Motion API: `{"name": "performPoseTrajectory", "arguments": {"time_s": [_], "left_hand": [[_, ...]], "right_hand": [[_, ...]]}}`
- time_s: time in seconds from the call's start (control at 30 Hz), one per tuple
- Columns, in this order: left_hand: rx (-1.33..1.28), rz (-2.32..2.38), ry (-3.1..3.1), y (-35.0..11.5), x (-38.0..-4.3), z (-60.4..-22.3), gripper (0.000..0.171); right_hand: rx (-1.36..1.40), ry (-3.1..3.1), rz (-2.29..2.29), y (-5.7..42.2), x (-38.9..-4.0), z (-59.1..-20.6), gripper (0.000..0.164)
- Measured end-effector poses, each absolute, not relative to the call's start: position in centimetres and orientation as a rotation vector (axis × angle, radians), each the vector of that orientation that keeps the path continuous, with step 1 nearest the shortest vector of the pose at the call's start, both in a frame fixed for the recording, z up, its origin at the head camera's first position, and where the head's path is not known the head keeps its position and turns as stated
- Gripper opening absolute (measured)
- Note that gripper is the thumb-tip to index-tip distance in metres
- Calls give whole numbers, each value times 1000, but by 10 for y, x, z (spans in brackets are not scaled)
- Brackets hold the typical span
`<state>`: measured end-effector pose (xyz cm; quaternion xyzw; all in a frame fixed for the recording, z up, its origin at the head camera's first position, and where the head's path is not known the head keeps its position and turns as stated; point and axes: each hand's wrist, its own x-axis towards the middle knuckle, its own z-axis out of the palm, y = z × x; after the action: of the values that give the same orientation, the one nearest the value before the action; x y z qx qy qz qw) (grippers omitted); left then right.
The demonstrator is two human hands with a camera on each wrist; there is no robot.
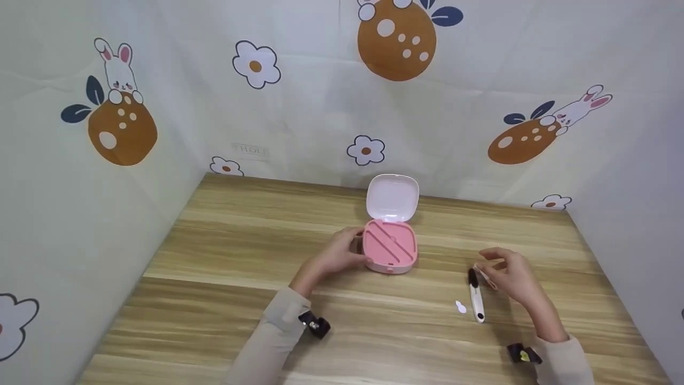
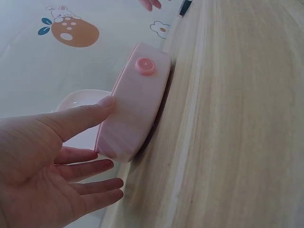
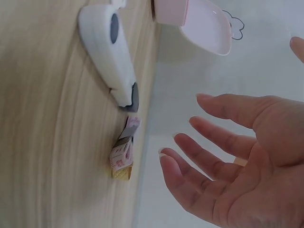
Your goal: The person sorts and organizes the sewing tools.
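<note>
A pink case (image 1: 390,246) stands with its white lid (image 1: 393,198) raised at the back; diagonal slots cross its pink inside. My left hand (image 1: 339,251) is at the case's left side. In the left wrist view, its thumb touches the case edge and the other fingers extend beside it. My right hand (image 1: 510,275) hovers with relaxed fingers over a small folded piece (image 3: 122,154), printed in pink and yellow; they look apart in the right wrist view. Left of that hand lies a slim white tool (image 1: 476,302) with a black end.
A small white rounded piece (image 1: 460,307) lies left of the white tool. The wood-grain table (image 1: 224,235) meets patterned cloth walls (image 1: 310,107) at the back and sides.
</note>
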<state>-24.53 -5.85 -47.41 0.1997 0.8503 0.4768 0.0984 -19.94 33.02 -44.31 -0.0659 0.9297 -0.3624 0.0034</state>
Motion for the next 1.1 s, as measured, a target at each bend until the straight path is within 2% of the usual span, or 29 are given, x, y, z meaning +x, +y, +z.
{"name": "performPoseTrajectory", "arguments": {"time_s": [0.4, 1.1], "left_hand": [[566, 1444, 2480, -57, -245, -473, 72], [571, 1425, 2487, -57, -245, -476, 72]], "right_hand": [[-213, 2949, -1073, 340, -201, -454, 30], [-279, 2871, -1123, 351, -208, -470, 26]]}}
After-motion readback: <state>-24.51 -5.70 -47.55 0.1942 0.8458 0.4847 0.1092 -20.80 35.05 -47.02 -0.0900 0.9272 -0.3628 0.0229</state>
